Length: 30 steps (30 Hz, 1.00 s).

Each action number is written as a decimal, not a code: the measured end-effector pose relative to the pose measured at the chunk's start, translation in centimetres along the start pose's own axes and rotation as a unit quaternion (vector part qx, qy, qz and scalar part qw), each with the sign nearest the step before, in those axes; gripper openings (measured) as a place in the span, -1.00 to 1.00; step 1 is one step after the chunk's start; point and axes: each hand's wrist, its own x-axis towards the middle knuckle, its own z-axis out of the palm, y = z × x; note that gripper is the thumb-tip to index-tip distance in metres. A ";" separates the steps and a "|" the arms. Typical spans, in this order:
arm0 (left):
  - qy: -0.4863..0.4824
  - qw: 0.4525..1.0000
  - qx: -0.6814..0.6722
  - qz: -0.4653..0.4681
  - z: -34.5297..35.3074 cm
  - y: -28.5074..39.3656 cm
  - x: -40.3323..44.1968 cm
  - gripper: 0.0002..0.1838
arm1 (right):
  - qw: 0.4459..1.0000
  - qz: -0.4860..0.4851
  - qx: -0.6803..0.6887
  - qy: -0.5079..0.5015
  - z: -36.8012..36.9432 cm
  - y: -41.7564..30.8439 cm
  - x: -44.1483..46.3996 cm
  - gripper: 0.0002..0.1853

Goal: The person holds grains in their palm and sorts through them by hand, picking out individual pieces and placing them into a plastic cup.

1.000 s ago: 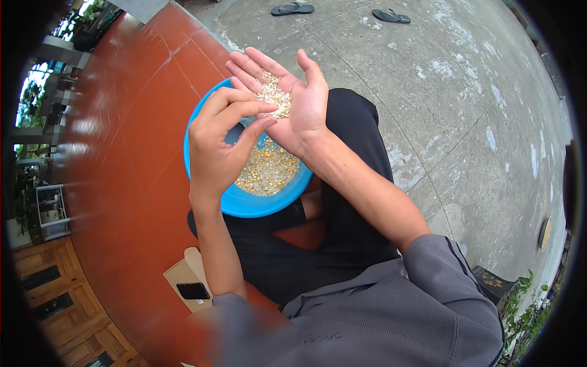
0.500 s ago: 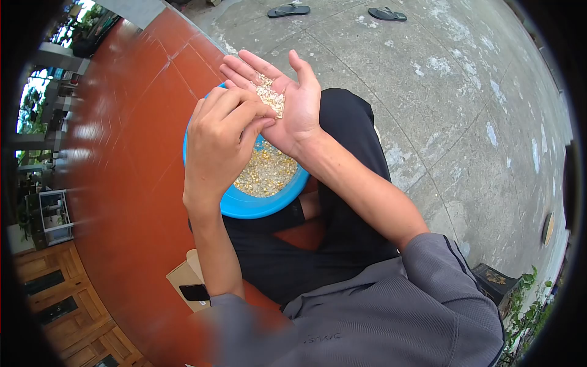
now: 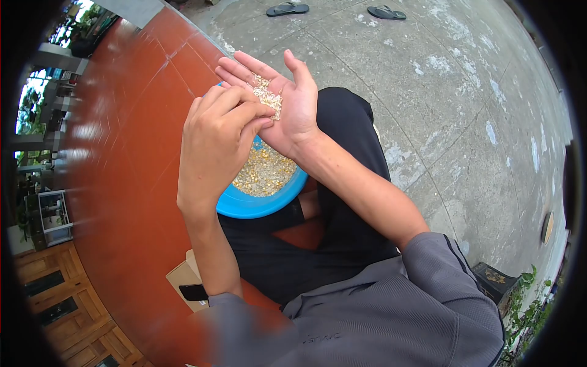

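My right hand (image 3: 293,113) is palm up with its fingers stretched out, holding a small heap of pale grains or husks (image 3: 266,95) on the palm. Above the heap's lower edge, my left hand (image 3: 223,131) has its thumb and fingertips pinched together; whatever is between them is too small to make out. Beneath both hands sits a blue basin (image 3: 254,210), partly hidden by them. Mixed yellow and pale grains (image 3: 264,174) lie in the basin.
Crossed legs in dark trousers (image 3: 351,119) are under and beside the basin. On the red floor (image 3: 134,177) a black phone (image 3: 194,292) rests on brown cardboard (image 3: 181,278). Two dark sandals (image 3: 287,9) stand on grey concrete (image 3: 440,110) ahead.
Both hands have shifted slightly left. The left thumb and fingertips, a little apart a second ago, have closed together at the heap. The pale heap stays on the right palm.
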 end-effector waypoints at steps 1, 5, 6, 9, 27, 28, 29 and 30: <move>-0.002 1.000 0.001 -0.002 -0.1 0.1 0.0 -0.82 | 1.000 0.001 -0.001 0.001 0.0 0.0 0.0 -0.05; 0.021 0.999 -0.015 -0.031 -0.3 0.9 0.0 -0.81 | 1.000 0.002 -0.002 -0.004 0.1 0.0 0.1 -0.06; 0.017 0.999 -0.012 -0.033 -0.4 1.0 0.0 -0.80 | 1.000 0.002 -0.002 -0.004 0.1 -0.1 0.1 -0.06; 0.005 0.999 -0.013 -0.041 -0.6 0.9 -0.2 -0.78 | 1.000 0.005 -0.003 -0.001 0.2 -0.1 0.0 -0.06; -0.035 0.993 -0.067 -0.089 -0.3 0.7 0.2 -0.74 | 1.000 0.008 -0.017 0.003 0.3 -0.1 -0.1 -0.08; -0.036 0.993 -0.068 -0.092 -0.2 0.7 0.3 -0.75 | 1.000 0.008 -0.017 0.006 0.4 -0.1 -0.2 -0.08; -0.037 0.992 -0.068 -0.096 -0.2 0.8 0.3 -0.76 | 1.000 0.009 -0.018 0.009 0.5 -0.1 -0.2 -0.08; -0.037 0.993 -0.066 -0.094 -0.2 0.8 0.3 -0.76 | 1.000 0.010 -0.019 0.010 0.5 -0.1 -0.2 -0.08</move>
